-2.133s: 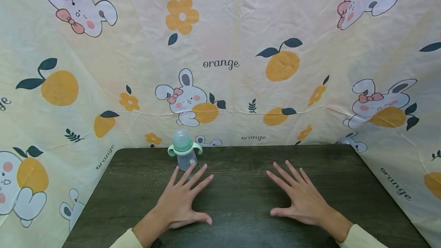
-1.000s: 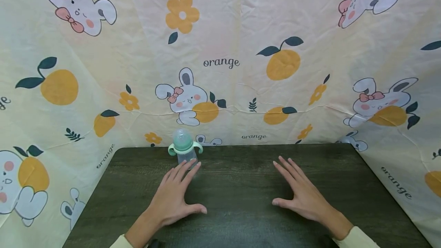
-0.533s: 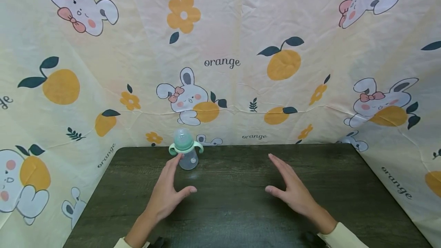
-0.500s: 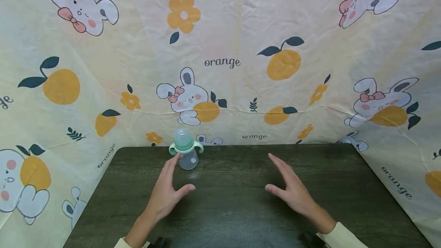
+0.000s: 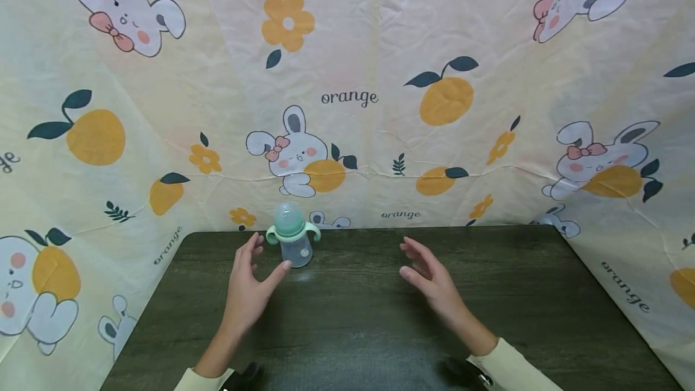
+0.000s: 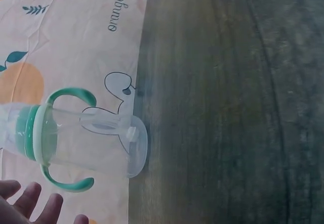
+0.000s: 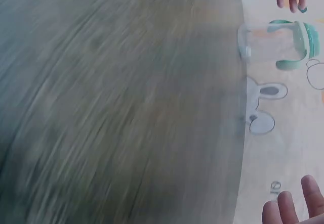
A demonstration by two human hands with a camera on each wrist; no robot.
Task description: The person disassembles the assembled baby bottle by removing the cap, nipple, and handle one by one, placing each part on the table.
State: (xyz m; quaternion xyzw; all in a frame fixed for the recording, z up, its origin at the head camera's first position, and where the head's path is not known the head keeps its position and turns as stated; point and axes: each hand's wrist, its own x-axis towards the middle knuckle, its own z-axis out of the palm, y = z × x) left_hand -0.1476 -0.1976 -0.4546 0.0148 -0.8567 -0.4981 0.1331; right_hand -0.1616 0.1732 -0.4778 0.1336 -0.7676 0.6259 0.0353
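A clear baby bottle (image 5: pixel 296 251) with a green collar, two green handles and a domed cap stands upright near the table's back edge, left of centre. My left hand (image 5: pixel 247 285) is just in front and to the left of it, fingers loosely bent, thumb toward the bottle's base. In the left wrist view the bottle (image 6: pixel 91 138) shows whole, with my left fingertips (image 6: pixel 50 206) near one handle. My right hand (image 5: pixel 434 282) hovers over the table to the right, fingers relaxed and holding nothing; its fingertips (image 7: pixel 286 206) show low in the right wrist view.
The dark wood-grain table (image 5: pixel 353 330) runs back to a pale cloth (image 5: pixel 358 137) printed with rabbits and oranges, which hangs close behind the bottle and along both sides.
My left hand has moved left and forward, from in front of the bottle to beside it. My right hand has shifted left, toward the middle. Both hands' spread fingers have drawn together. The bottle stays put.
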